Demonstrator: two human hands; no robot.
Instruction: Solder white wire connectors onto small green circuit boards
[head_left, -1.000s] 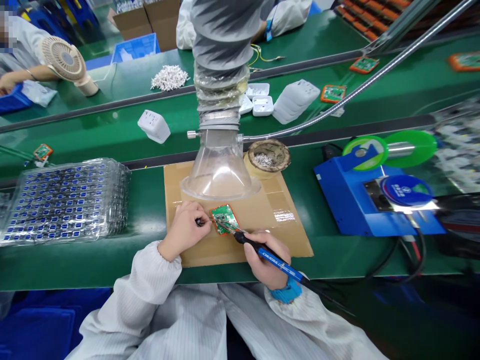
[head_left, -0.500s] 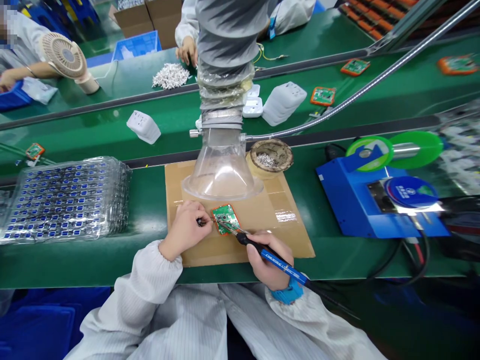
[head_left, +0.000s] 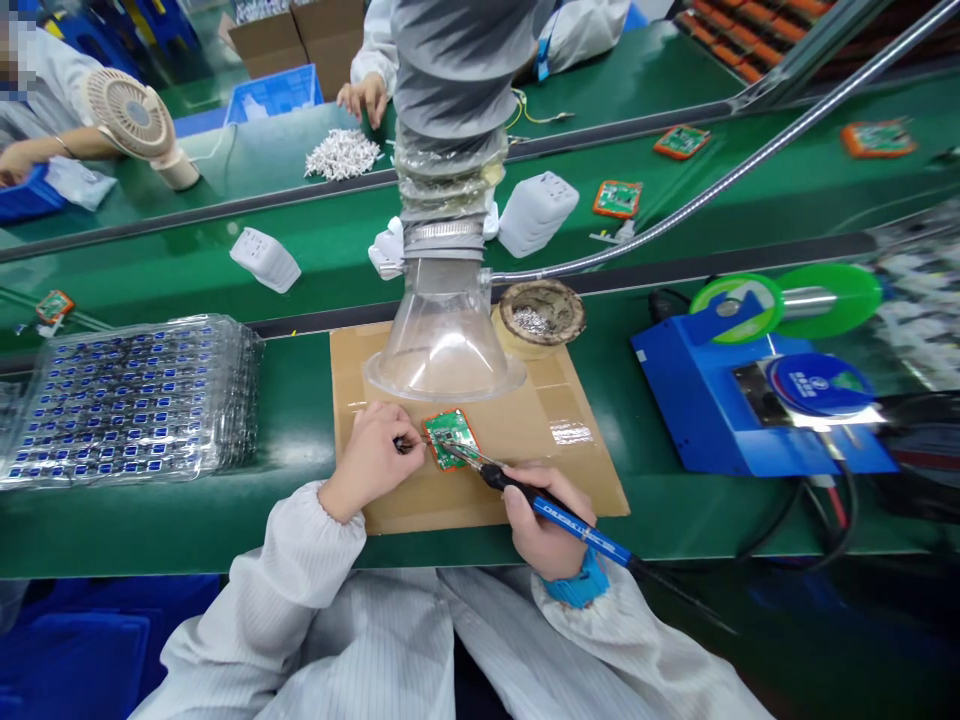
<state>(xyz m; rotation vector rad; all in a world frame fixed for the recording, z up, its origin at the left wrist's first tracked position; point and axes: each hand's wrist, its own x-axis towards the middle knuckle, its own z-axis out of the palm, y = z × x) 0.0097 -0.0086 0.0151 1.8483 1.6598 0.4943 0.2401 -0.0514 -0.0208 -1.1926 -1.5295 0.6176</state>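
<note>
On a cardboard sheet (head_left: 570,470) lies a green circuit board (head_left: 455,425) with an orange edge. My right hand (head_left: 551,520) is closed round a blue-handled soldering iron (head_left: 574,520), whose tip reaches onto the board from the right. At the board's left edge my left hand (head_left: 375,455) is pinched on a small black part (head_left: 402,443); its exact kind is too small to make out. Over the board's far side hangs a clear fume extractor hood (head_left: 446,340) on a grey hose.
Stacked clear trays (head_left: 135,400) stand to the left. A solder feeder (head_left: 765,400) sits right, a round pot (head_left: 540,312) behind the cardboard. White housings (head_left: 536,212) and other boards (head_left: 617,199) lie on the green conveyor (head_left: 337,240). Across it, a co-worker's hand (head_left: 365,98) is near white parts (head_left: 343,153).
My right hand and the soldering iron have shifted slightly right. Housings and boards on the conveyor have moved left. The co-worker's hand across the line has moved a little left.
</note>
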